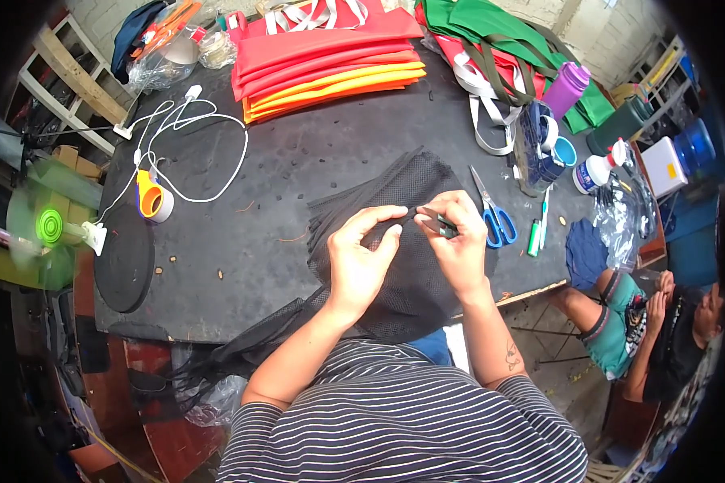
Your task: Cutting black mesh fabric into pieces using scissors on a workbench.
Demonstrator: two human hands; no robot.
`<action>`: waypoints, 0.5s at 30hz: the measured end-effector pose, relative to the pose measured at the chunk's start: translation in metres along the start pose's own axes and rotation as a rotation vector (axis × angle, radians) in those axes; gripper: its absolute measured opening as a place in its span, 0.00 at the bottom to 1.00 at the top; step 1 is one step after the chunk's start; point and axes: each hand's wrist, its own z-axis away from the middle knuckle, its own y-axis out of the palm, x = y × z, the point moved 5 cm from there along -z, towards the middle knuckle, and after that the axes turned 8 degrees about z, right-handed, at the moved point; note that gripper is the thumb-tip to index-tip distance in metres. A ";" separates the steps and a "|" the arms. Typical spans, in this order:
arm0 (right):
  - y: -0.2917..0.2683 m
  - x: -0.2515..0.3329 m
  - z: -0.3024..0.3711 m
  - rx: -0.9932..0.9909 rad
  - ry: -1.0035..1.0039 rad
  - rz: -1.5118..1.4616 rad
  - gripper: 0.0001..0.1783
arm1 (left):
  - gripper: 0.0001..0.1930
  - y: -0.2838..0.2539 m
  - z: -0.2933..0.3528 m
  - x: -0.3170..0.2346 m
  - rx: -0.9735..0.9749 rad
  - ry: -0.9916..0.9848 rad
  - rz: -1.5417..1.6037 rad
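A piece of black mesh fabric (403, 193) lies on the dark table (298, 161) in front of me and hangs over its near edge. My left hand (361, 258) pinches a fold of the mesh between thumb and forefinger. My right hand (459, 241) holds a small dark tool (432, 220) against the same fold, just right of the left fingertips. Both hands rest on the mesh and nearly touch.
Blue-handled scissors (491, 211) lie just right of my right hand, with a green marker (534, 239) beyond. Folded red, orange and yellow fabric (322, 60) is stacked at the back. A tape roll (151, 201) and white cable (193, 137) lie left. A seated person (660, 322) is at right.
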 end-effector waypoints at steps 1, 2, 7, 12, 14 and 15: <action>0.000 0.000 -0.002 -0.001 0.000 0.000 0.12 | 0.11 0.000 0.000 -0.001 0.001 0.000 0.000; 0.000 0.000 -0.004 0.030 0.014 -0.023 0.10 | 0.11 0.000 -0.001 -0.003 -0.002 0.006 -0.021; 0.010 -0.002 0.005 0.251 0.232 -0.321 0.05 | 0.10 0.000 0.000 -0.007 -0.043 0.080 -0.147; 0.010 0.019 0.015 0.277 0.217 -0.464 0.06 | 0.09 -0.001 0.001 -0.004 -0.059 0.150 -0.146; 0.010 0.013 0.020 0.289 0.191 -0.430 0.10 | 0.06 -0.004 0.002 0.005 -0.108 0.028 -0.021; 0.008 0.016 0.019 0.193 0.306 -0.460 0.16 | 0.05 -0.004 0.001 0.005 -0.111 0.010 -0.006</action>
